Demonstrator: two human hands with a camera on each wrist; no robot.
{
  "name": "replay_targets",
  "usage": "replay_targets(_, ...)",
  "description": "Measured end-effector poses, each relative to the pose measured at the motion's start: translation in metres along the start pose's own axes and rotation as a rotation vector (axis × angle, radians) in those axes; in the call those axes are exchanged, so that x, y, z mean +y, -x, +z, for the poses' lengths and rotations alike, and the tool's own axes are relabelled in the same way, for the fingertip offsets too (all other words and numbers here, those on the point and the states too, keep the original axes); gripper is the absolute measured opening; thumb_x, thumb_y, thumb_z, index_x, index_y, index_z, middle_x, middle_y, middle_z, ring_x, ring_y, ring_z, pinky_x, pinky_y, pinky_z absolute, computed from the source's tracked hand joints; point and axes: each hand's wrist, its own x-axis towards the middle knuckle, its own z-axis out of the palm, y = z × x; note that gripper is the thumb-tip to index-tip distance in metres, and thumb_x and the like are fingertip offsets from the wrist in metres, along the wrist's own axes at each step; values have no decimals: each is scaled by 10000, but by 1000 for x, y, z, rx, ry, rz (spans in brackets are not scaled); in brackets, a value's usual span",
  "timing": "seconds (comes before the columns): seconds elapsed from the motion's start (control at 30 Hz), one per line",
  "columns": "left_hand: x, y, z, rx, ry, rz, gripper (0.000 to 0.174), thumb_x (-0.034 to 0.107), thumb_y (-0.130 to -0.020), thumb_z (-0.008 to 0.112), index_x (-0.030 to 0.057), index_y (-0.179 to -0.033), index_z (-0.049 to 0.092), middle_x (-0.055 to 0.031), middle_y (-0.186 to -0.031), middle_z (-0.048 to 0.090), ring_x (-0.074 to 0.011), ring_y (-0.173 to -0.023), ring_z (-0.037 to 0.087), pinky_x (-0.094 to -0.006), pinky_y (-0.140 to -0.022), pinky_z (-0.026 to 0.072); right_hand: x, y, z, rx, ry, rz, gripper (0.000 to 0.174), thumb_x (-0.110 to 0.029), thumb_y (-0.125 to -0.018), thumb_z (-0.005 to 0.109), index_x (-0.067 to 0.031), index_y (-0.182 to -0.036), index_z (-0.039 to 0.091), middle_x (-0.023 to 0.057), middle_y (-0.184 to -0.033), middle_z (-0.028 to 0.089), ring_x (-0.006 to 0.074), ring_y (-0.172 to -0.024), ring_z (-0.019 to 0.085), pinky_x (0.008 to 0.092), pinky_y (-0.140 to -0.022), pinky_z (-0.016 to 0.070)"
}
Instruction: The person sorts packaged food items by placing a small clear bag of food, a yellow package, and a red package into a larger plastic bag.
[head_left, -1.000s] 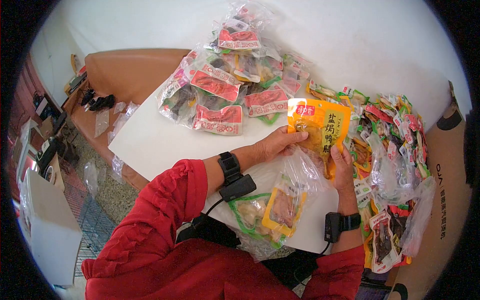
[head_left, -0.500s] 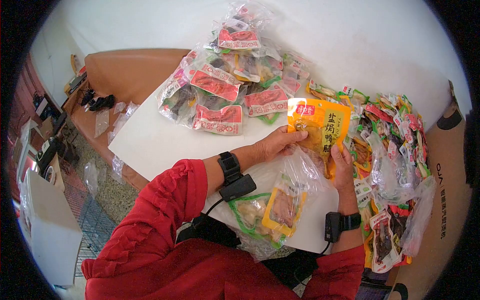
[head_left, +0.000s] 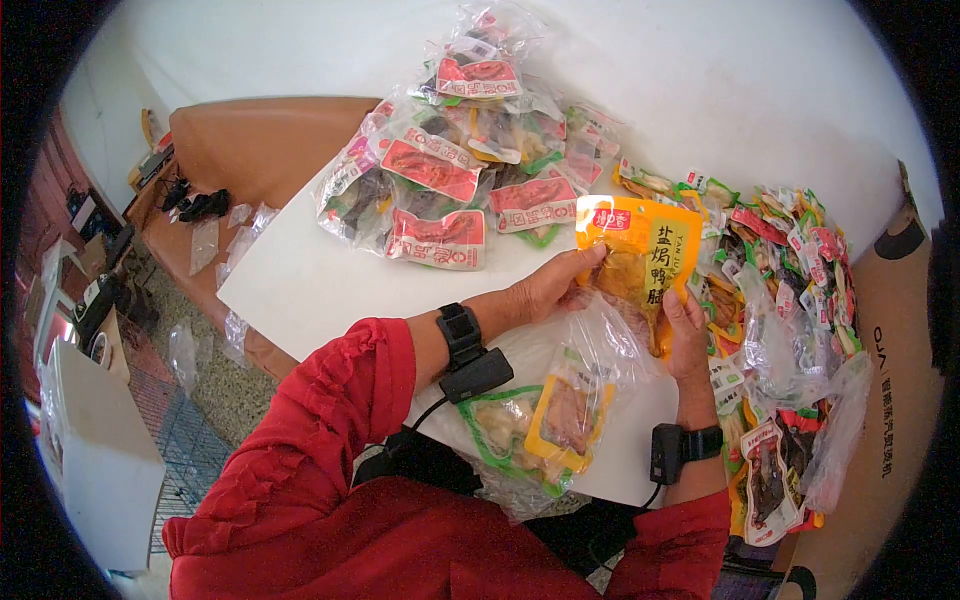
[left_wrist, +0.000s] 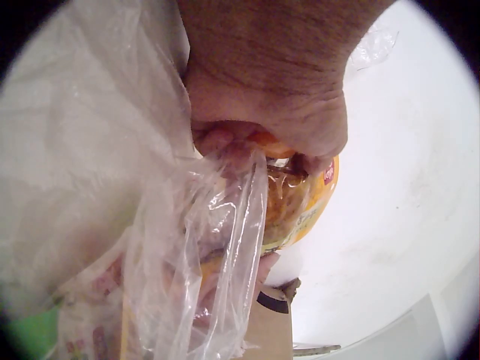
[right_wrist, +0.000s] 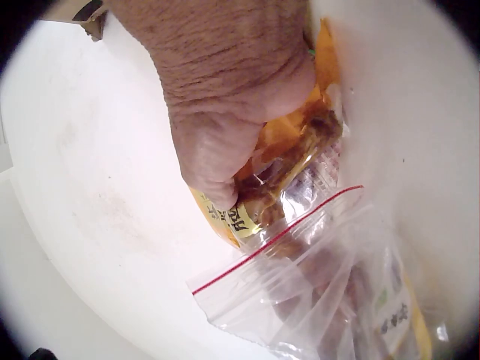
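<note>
A yellow food pouch [head_left: 636, 262] with a clear window and dark printed characters is held up between both hands over the white table. My left hand [head_left: 545, 287] grips its left edge, thumb at the front. My right hand [head_left: 686, 335] pinches its lower right side, thumb on the front near the printed panel. Below the pouch hangs a clear zip bag [head_left: 612, 340] with a red seal line [right_wrist: 277, 241], its mouth around the left fingers. Inside the bag lie a yellow-edged pack [head_left: 570, 422] and a green-edged pack [head_left: 500, 425].
Filled clear bags [head_left: 437, 238] are heaped at the back of the table [head_left: 330, 285]. Loose food pouches [head_left: 770, 490] pile up on the right, beside a cardboard box [head_left: 880, 400]. A brown sofa [head_left: 260, 150] with empty plastic bags stands on the left.
My left thumb has shifted slightly up along the pouch's left edge. The pouch, the zip bag and my right hand stay almost where they were.
</note>
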Motion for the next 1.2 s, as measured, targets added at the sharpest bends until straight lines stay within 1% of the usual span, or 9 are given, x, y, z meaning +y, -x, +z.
replay_targets(0.03,0,0,0,5,-17,2,457,492,-841,404,120,-1094,485,28,-850,536,-35,-578,413,-172,-430,274,-1,0,0,-11,-3,-8,333,-251,-874,477,-4,-1096,499,16,-1008,535,94,-907,477,234,-820,365)
replay_targets(0.17,-2,-2,2,34,13,3,460,496,-844,393,122,-1097,484,28,-865,531,-40,-574,406,-171,-437,273,1,-1,-1,-25,-25,-7,340,-261,-874,474,-2,-1092,501,14,-1008,535,95,-907,476,237,-823,362)
replay_targets(0.43,-7,-8,-5,20,60,14,460,510,-852,360,140,-1095,485,-16,-819,561,-59,-480,355,-192,-403,247,0,0,2,-11,-28,-26,325,-276,-873,469,-24,-1076,500,14,-970,548,94,-876,485,243,-801,374)
replay_targets(0.6,-9,-10,-7,12,72,34,475,520,-857,332,137,-1093,485,-34,-819,578,-62,-471,347,-192,-399,244,1,0,1,0,-2,-21,328,-274,-872,471,-19,-1077,498,19,-979,549,97,-885,486,246,-810,373)
replay_targets(0.67,-5,-7,-3,17,60,29,480,524,-857,327,136,-1091,485,-38,-819,582,-64,-470,349,-192,-400,246,4,-2,-1,-26,-60,-14,334,-276,-871,472,-15,-1078,497,23,-983,549,100,-893,487,247,-816,371)
replay_targets(0.87,-3,-4,-2,27,63,15,479,521,-861,320,135,-1095,479,-37,-811,587,-66,-474,381,-190,-401,258,0,-1,2,-24,-46,-28,345,-278,-869,476,-12,-1087,492,31,-991,551,106,-896,494,245,-818,375)
replay_targets(1.0,3,1,5,86,42,-16,472,518,-864,317,142,-1102,475,-22,-845,586,-59,-516,433,-184,-402,259,-1,0,2,-38,-80,-20,353,-282,-869,476,-13,-1097,486,34,-995,552,110,-897,500,247,-819,380)
replay_targets(1.03,4,2,7,105,32,-20,472,520,-863,317,145,-1102,475,-16,-854,585,-56,-528,446,-183,-403,260,-2,1,2,-24,-33,-16,355,-283,-870,475,-14,-1101,484,34,-997,553,112,-899,502,248,-820,381)
replay_targets(1.2,1,-1,3,68,26,-13,475,527,-860,315,150,-1100,477,-11,-856,583,-53,-536,456,-180,-404,259,-8,2,4,-29,11,-28,351,-282,-871,473,-14,-1099,486,35,-993,553,111,-897,501,248,-817,382)
